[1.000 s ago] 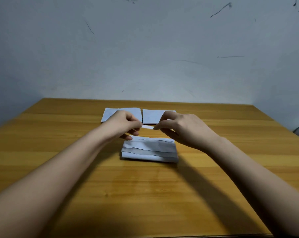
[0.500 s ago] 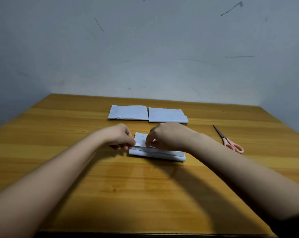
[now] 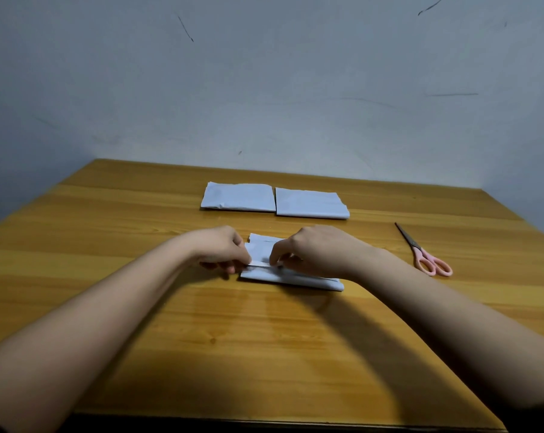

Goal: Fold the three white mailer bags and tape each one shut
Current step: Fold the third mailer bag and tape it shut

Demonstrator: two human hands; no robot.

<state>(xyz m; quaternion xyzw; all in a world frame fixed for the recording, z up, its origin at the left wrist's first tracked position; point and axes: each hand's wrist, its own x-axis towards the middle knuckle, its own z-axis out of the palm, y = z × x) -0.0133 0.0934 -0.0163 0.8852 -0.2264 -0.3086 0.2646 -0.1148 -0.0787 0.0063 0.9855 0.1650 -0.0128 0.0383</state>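
Note:
A folded white mailer bag (image 3: 295,278) lies on the wooden table (image 3: 264,339) in front of me. My left hand (image 3: 219,248) and my right hand (image 3: 314,251) each pinch one end of a short white tape strip (image 3: 262,264), held low across the bag's top fold. My right hand covers much of the bag's upper right. Two more folded white bags lie side by side farther back, the left bag (image 3: 240,197) touching the right bag (image 3: 309,203).
Pink-handled scissors (image 3: 424,254) lie on the table to the right of my right forearm. A grey wall (image 3: 264,89) rises behind the table's far edge.
Both hands have come down from above the near bag, bringing the tape strip onto its top. The view shifted, bringing the scissors into sight.

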